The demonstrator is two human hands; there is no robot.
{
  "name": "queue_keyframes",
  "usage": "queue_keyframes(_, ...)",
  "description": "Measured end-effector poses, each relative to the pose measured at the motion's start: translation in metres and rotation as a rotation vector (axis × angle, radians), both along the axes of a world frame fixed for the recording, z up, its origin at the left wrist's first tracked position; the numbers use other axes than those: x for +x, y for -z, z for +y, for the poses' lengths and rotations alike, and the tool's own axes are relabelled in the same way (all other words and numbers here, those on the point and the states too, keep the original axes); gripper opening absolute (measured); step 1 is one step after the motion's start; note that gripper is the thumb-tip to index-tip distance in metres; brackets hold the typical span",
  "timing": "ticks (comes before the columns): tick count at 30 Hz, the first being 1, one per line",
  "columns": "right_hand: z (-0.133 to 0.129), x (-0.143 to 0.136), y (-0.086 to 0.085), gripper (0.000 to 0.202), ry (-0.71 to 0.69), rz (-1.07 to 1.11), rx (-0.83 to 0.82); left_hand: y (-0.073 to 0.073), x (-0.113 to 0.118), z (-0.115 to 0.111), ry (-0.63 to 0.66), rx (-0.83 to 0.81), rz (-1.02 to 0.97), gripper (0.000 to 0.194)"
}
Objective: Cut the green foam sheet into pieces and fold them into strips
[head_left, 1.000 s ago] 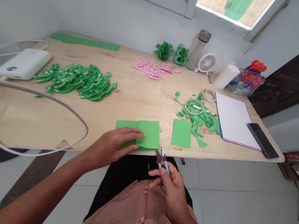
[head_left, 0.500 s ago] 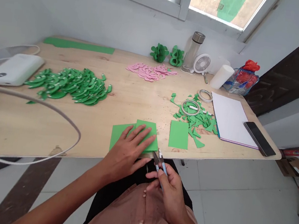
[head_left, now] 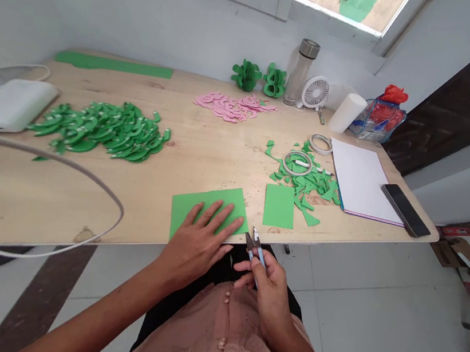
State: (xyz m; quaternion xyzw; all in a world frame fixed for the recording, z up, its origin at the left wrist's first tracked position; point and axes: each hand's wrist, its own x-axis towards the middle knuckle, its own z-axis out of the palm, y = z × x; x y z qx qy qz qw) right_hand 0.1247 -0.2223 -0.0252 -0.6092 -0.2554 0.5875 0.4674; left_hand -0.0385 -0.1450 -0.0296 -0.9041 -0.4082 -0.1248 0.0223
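My left hand [head_left: 198,243] lies with fingers spread on a green paper sheet [head_left: 183,207] at the table's front edge. Just right of it, my right hand [head_left: 268,281] holds small blue-handled snips [head_left: 254,243], their blades apart and pointing up at the sheet's lower right corner. A smaller green paper rectangle [head_left: 279,206] lies to the right of the sheet, touched by neither hand. Beyond that is a heap of green paper scraps [head_left: 314,181] with a tape roll [head_left: 298,163] on it.
On the wooden table [head_left: 202,160] are a pile of green cut shapes [head_left: 106,129], pink cutouts [head_left: 231,107], a white power bank [head_left: 13,105] with a looping cable, a bottle [head_left: 301,72], a small fan [head_left: 315,92], white paper [head_left: 362,178] and a phone [head_left: 405,210].
The green pieces under my left hand now line up as one sheet, where a smaller piece sat askew on top before. The view has shifted slightly; my right hand still holds the snips.
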Motion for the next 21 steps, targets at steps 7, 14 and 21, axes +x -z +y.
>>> queue_keyframes(7, -0.004, -0.004, -0.002, 0.048, -0.006, 0.069, -0.010, -0.007, -0.009, -0.006, 0.044, 0.034, 0.046, 0.042)
queue_keyframes(14, -0.005, -0.004, 0.000, 0.050, 0.017, 0.078, -0.019, -0.010, 0.003, 0.001, 0.048, 0.026, 0.073, 0.047)
queue_keyframes(21, 0.001, -0.007, -0.007, 0.048, 0.017, 0.063, -0.010, 0.001, -0.001, 0.006, 0.107, 0.032, 0.030, 0.046)
